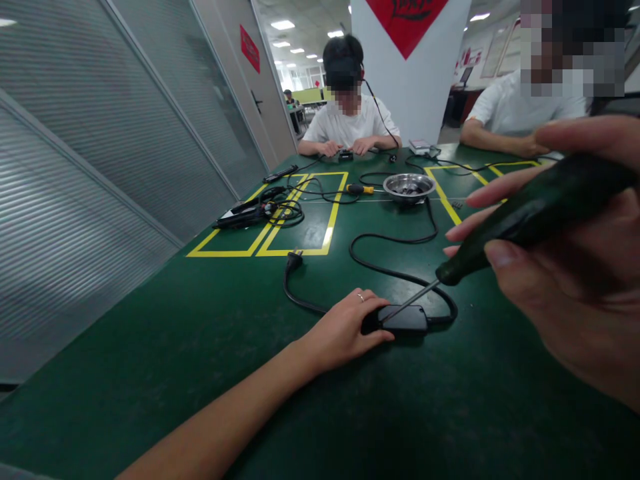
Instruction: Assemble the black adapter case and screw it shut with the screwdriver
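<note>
My right hand (575,267) is closest to my eyes, fingers and thumb wrapped tight around the dark green handle of the screwdriver (540,207). Its thin metal shaft slants down and to the left, and the tip rests on top of the black adapter (405,320), which lies flat on the green table (200,373).

My left hand (345,330) grips the adapter's left end, thumb on the near side, fingers curled over the far side, a ring on one finger.

A black cable (380,267) leaves the adapter's right end and loops away behind it. A second length runs from under my left hand to a plug (293,260), which lies left of the adapter and a little beyond it.

Further beyond the adapter lie yellow tape rectangles (327,227), with a tangle of black leads (260,212) on their left side. Straight past the adapter stands a steel bowl (409,187), and a yellow-handled screwdriver (361,189) lies just left of it.

Farthest from the adapter, a person in a white shirt (350,123) sits at the table's end, both hands on a small dark object. Another person's arm (495,140) rests on the table to the right.
</note>
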`<control>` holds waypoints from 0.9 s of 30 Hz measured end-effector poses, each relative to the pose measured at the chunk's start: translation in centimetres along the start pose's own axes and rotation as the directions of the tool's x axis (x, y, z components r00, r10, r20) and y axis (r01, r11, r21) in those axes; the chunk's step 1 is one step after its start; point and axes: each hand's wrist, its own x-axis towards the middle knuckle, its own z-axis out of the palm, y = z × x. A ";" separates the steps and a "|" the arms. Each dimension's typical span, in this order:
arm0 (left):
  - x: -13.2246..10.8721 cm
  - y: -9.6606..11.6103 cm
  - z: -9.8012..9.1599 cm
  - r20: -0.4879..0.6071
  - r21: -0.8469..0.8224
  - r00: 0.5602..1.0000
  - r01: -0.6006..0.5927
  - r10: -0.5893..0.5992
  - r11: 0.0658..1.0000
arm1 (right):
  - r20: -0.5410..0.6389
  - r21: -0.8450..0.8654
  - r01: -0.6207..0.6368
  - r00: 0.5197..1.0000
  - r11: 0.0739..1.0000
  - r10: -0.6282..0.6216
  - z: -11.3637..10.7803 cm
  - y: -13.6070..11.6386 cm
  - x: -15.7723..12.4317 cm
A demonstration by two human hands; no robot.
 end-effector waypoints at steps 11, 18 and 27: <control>-0.1 -0.2 0.4 -0.018 -0.022 1.000 0.020 -0.020 1.000 | 0.309 0.117 0.257 0.908 0.959 -0.281 0.3 -1.7 3.1; -0.2 -0.3 0.6 -0.035 -0.029 0.999 0.020 -0.021 0.999 | 0.293 0.150 0.292 0.900 0.945 -0.324 0.3 -1.9 3.3; -0.2 0.4 -0.3 -0.031 -0.032 0.998 0.047 -0.048 0.998 | 0.263 0.018 0.252 0.932 0.968 -0.248 0.8 -2.9 2.7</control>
